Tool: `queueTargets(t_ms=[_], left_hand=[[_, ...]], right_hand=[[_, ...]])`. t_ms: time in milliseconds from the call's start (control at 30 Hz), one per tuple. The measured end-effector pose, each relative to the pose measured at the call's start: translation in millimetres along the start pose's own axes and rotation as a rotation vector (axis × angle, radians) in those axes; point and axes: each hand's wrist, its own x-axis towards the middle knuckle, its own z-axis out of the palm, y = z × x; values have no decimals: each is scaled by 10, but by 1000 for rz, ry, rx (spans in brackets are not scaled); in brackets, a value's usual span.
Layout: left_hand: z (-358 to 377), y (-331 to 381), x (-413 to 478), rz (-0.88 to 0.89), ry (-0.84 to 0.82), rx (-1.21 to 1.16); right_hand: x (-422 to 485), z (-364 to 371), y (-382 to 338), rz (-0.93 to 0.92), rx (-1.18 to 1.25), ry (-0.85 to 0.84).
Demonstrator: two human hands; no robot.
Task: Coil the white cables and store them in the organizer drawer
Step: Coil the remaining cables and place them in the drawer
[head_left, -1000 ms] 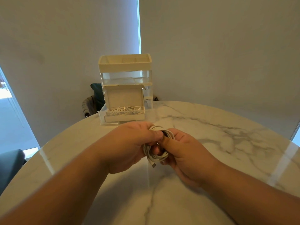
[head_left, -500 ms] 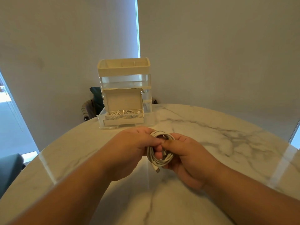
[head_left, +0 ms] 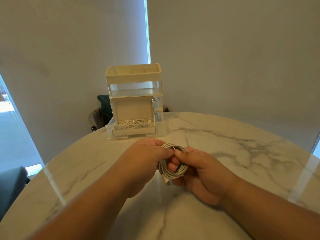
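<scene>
A white cable [head_left: 174, 174] wound into a small coil hangs between both hands above the marble table [head_left: 225, 144]. My left hand [head_left: 145, 161] grips its left side with curled fingers, and my right hand [head_left: 199, 172] pinches its right side, thumb on top. One plug end [head_left: 167, 183] sticks out below the coil. Behind stands the cream and clear organizer [head_left: 134, 90]. Its bottom drawer [head_left: 133, 131] is pulled out, with other white cables [head_left: 134, 123] lying in it.
A dark chair back [head_left: 102, 110] shows behind the table's far edge, left of the organizer. Another dark seat [head_left: 10, 186] sits at the lower left. Blinds cover the windows behind. Bare marble lies to the right of my hands.
The coil has stayed between my hands while my fingers shifted slightly around it. The camera has tilted, so the organizer and hands sit a little lower in view.
</scene>
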Motion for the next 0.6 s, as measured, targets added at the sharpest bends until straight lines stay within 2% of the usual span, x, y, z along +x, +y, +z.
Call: queueTargets(t_ms=[100, 267, 433, 600], left_hand=[[-30, -82, 66, 33, 110, 191], [-17, -204, 109, 117, 196, 292], [-17, -202, 130, 131, 116, 194], [64, -175, 103, 180, 59, -101]], right_hand=[[-16, -29, -22, 6, -23, 34], [-15, -75, -23, -74, -249, 169], [40, -110, -7, -144, -265, 201], [29, -102, -21, -152, -163, 184]])
